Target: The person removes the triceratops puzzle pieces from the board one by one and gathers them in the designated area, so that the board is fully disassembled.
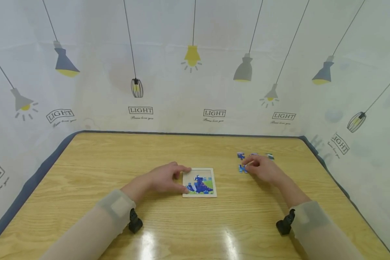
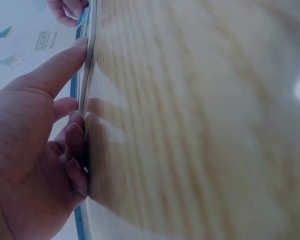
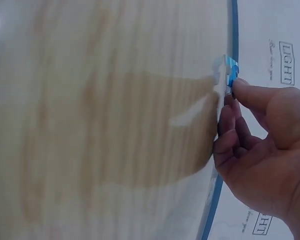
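A square puzzle tray with a pale rim lies flat on the table, part filled with pieces that show a blue dinosaur. My left hand holds the tray's left side, thumb at the near corner and index finger at the far one. In the left wrist view, the thumb of the left hand lies on the tray's edge, the other fingers bent beside it. To the right, my right hand pinches a blue puzzle piece. That piece shows at the thumb tip of the right hand, close to the tabletop.
Beyond the right hand lie several loose pieces: a blue one, one partly covered by the fingers, and a green and white one. The wooden table ends at a wall sheet printed with lamps.
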Demonstrator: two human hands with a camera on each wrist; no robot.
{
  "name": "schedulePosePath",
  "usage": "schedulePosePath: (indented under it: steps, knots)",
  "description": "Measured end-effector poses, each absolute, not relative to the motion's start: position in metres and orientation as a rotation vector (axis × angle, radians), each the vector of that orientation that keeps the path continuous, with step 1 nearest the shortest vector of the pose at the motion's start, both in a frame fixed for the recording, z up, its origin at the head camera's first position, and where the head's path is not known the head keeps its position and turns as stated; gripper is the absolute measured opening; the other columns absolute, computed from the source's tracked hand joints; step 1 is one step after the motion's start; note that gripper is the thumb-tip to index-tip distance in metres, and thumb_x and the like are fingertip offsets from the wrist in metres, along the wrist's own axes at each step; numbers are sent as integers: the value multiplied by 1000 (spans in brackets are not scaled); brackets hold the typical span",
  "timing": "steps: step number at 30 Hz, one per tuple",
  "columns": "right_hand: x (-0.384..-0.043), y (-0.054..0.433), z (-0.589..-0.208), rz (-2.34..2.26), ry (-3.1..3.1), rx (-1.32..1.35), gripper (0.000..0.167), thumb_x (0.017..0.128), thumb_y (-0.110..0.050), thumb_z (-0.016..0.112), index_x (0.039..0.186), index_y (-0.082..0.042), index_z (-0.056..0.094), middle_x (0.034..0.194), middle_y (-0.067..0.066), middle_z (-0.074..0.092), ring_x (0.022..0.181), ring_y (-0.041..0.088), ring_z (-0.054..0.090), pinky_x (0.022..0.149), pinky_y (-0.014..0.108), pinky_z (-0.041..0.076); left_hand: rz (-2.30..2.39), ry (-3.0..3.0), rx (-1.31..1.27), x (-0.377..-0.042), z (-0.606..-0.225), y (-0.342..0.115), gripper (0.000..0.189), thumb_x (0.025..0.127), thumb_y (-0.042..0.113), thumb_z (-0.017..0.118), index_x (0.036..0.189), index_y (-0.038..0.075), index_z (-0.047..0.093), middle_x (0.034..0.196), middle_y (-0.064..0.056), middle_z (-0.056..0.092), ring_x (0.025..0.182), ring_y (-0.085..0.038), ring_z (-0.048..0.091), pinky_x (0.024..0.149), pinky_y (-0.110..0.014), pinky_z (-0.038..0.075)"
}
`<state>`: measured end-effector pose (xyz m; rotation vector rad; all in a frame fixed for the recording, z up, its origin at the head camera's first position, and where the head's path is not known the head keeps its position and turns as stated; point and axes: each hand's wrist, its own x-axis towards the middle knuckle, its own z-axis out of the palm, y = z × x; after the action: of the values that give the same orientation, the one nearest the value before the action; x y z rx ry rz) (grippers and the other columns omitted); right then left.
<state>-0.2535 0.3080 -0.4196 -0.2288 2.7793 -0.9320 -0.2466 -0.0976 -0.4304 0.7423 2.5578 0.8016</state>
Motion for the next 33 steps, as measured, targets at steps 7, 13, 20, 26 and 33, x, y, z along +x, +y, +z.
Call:
schedulePosePath:
  steps: [7,13,20,26,33]
  knots:
    - [-257,311,-420,-891,2787,-174,26,114,-21,59,135,-10,70,135,26,66,122,41,64,102,57,53,815,2553,751,-246,-431,-97,83,90,53,89,162,27,57,114,1,59,103,-19,54,93,-39,49]
    - [-259,313,-423,-907,2778,-175,27,114,-20,58,136,-10,71,136,24,64,120,40,61,102,56,51,822,2549,764,-246,-432,-99,82,91,53,88,162,26,57,114,0,59,103,-19,54,92,-39,49]
    - [-259,321,-426,-1017,2723,-231,37,109,-27,70,140,-7,69,134,19,63,120,33,59,101,47,50,819,2562,783,-247,-433,-101,83,90,54,87,162,25,57,114,1,60,103,-18,55,92,-40,50]
    - [-258,323,-429,-1018,2717,-244,37,108,-28,71,139,-6,68,133,17,61,118,31,58,101,47,49,828,2548,771,-247,-433,-102,82,91,54,87,162,26,56,116,1,60,105,-19,55,94,-40,50]
    - [-256,326,-432,-1036,2703,-223,39,108,-29,72,139,-7,68,133,17,61,117,31,58,101,47,48,826,2542,767,-248,-434,-100,83,90,55,87,162,27,56,117,2,60,105,-19,55,93,-40,50]
